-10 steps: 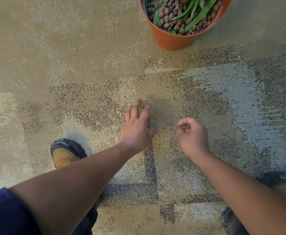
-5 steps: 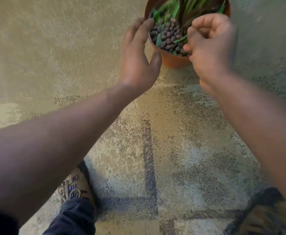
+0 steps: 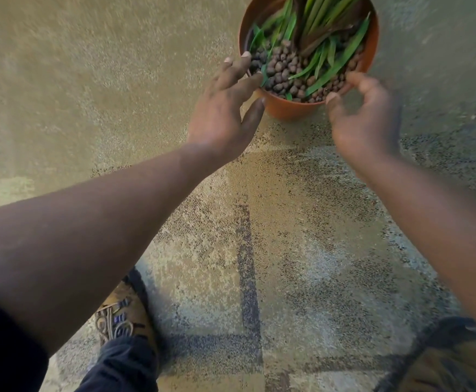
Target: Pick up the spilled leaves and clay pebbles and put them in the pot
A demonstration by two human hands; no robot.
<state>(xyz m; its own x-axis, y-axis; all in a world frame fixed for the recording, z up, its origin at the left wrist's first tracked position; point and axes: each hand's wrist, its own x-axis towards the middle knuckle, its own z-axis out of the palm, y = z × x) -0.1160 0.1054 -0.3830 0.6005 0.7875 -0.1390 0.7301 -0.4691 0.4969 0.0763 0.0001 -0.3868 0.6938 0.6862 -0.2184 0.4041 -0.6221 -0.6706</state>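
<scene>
Left hand [image 3: 225,108]: fingers spread, empty, tips at the pot's near-left rim.
Right hand [image 3: 364,120]: loosely curled, thumb and fingers apart, holding nothing visible, at the near-right rim.
Pot [image 3: 285,108]: orange, far centre-right, on the carpet [image 3: 90,80].
Clay pebbles [image 3: 282,66]: brown, piled inside the pot.
Leaves [image 3: 327,55]: green blades lying over the pebbles.
Shoe [image 3: 123,318]: tan, near left.

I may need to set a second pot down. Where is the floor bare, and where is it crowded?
Bare carpet left of the orange plastic pot, and between both forearms down to the tan laced shoe. Crowded at the pot's near rim: left hand and right hand flank it.
</scene>
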